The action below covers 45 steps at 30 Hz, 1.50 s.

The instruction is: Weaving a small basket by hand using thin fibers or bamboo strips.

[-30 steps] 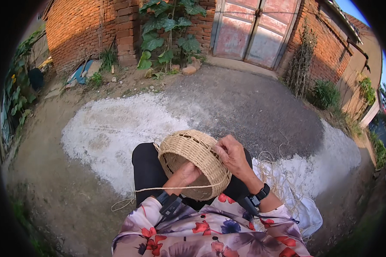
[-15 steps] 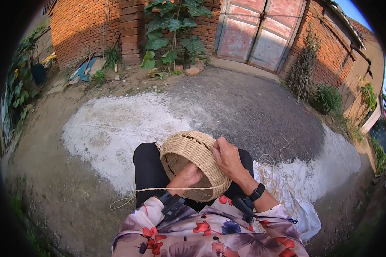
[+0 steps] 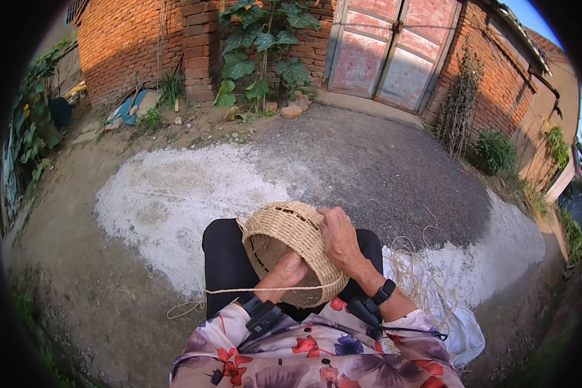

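Observation:
A round basket [image 3: 292, 227] of woven straw rests tilted on my lap, its opening toward me and a row of slots along its upper wall. My left hand [image 3: 290, 269] reaches inside through the opening; the wall hides its fingers. Against the outer right side, my right hand [image 3: 340, 236] is closed, fingers curled onto the weave; anything small in them is hidden. A pale straw cord [image 3: 265, 290] runs from the basket's right edge leftward across my left wrist and hangs beside my leg.
Loose pale cords [image 3: 412, 275] lie tangled over a white sack [image 3: 462, 330] beside my right leg. White powdery patches [image 3: 187, 187] mark the ground. Ahead stand a brick wall [image 3: 129, 48], a leafy vine [image 3: 265, 55] and a worn red metal door [image 3: 394, 52].
My right hand has shifted slightly left and down along the basket, its fingers lying lower against the weave. The left hand stays inside, and the basket has barely moved.

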Each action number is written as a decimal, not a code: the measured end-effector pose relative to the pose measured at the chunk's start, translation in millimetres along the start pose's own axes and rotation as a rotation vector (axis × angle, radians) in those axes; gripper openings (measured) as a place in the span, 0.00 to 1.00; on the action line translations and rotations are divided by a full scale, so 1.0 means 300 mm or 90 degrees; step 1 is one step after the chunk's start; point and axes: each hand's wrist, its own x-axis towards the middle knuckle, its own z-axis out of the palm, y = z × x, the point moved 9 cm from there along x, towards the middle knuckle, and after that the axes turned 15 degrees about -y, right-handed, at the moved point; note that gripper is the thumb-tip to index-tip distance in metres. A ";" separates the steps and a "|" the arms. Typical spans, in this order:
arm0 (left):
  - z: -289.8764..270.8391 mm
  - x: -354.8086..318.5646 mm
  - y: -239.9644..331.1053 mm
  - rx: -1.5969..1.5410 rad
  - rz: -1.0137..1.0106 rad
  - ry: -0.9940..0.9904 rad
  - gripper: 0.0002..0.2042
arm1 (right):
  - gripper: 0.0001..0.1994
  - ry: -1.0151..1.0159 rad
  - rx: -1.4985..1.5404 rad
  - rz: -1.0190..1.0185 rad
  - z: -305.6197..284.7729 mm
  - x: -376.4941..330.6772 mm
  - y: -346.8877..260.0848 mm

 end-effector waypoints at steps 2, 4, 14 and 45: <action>0.009 0.000 0.001 0.018 -0.004 -0.006 0.24 | 0.18 -0.005 0.016 0.010 0.003 0.006 -0.004; 0.021 -0.003 0.007 0.040 0.008 -0.027 0.25 | 0.22 -0.010 0.033 0.019 0.002 0.011 -0.006; 0.014 -0.008 0.013 -0.006 0.043 0.013 0.25 | 0.19 0.057 0.172 0.003 -0.037 0.008 0.017; 0.044 -0.070 0.078 -0.081 0.086 -0.041 0.23 | 0.07 -0.093 -0.079 -0.134 -0.064 0.026 -0.178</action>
